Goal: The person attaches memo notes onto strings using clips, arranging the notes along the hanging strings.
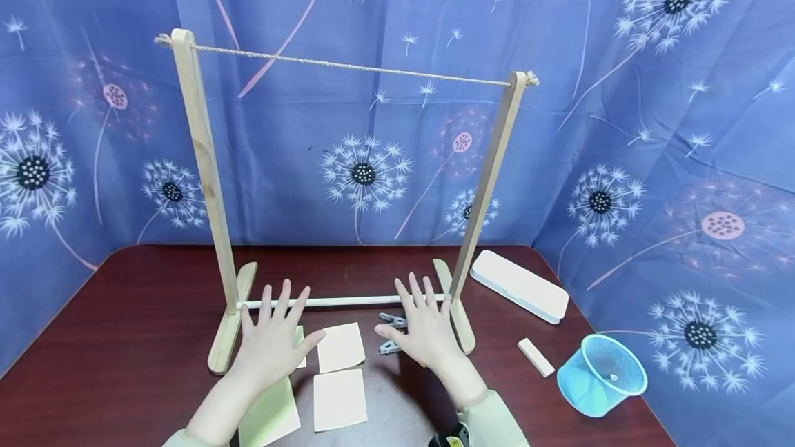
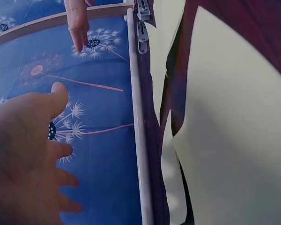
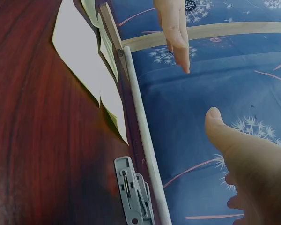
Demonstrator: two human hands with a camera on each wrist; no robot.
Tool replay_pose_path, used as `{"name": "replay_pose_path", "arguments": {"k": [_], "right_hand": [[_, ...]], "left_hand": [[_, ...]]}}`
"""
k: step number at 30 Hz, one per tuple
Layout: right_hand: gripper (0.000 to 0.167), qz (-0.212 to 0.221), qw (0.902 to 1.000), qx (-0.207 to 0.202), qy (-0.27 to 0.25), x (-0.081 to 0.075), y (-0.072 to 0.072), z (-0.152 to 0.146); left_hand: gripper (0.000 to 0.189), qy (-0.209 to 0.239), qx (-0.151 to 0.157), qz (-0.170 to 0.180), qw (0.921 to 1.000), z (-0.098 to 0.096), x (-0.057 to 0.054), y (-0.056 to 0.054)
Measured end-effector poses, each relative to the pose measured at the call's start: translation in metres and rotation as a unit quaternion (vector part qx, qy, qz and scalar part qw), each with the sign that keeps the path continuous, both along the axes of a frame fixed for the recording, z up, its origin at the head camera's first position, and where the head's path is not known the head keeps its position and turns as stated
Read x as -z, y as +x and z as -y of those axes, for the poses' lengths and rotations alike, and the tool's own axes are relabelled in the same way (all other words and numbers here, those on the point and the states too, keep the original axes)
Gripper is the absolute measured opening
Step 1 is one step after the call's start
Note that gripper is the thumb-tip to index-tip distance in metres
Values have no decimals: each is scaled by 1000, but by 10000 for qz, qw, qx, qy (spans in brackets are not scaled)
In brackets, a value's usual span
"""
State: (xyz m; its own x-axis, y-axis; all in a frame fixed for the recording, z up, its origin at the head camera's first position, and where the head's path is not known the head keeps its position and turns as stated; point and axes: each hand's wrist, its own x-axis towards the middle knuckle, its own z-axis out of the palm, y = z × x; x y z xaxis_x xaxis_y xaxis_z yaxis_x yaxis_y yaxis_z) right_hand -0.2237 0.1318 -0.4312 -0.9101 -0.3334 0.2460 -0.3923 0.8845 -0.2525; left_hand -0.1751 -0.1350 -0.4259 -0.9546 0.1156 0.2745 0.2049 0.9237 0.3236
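Note:
Both hands hover over the table with fingers spread and nothing held. The left hand (image 1: 271,336) is above green and pale sticky notes (image 1: 268,414), partly covering them. To the right, the right hand (image 1: 426,331) hangs over grey clothespins (image 1: 391,347), which its thumb partly hides. Between the hands lie two cream sticky notes (image 1: 340,400), one behind the other. In the right wrist view, a clothespin (image 3: 129,190) lies near the white crossbar (image 3: 147,136). Behind the hands stands a wooden frame (image 1: 208,164) with a rope (image 1: 348,65) strung between its two posts.
At the right are a long white case (image 1: 520,285), a small white block (image 1: 535,357) and a blue mesh cup (image 1: 590,381) with something small inside. The frame's feet (image 1: 225,343) rest on the dark red table (image 1: 124,336). A blue dandelion-print curtain (image 1: 348,157) hangs behind.

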Motion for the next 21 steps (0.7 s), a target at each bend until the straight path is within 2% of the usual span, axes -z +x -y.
{"name": "replay_pose_path", "arguments": {"k": [5,8,14,17,21], "right_hand": [[89,-186,9994,-220,-212,-3,-7,3],[84,-346,9972,-459,-475,-5,-12,4],[61,-288,9881,-928,-1190,-5,-21,4],[51,-84,9861,-980,-1336,-2,-27,2],[43,240,9836,-992,-1487,2,-35,-1]], "left_hand": [[68,-9,93,-184,9998,-1,-3,-8],[58,47,240,-140,9996,2,-4,-14],[42,527,458,587,9958,15,-3,-24],[42,793,582,960,9905,23,1,-26],[48,817,736,1146,9873,31,7,-28]]}}
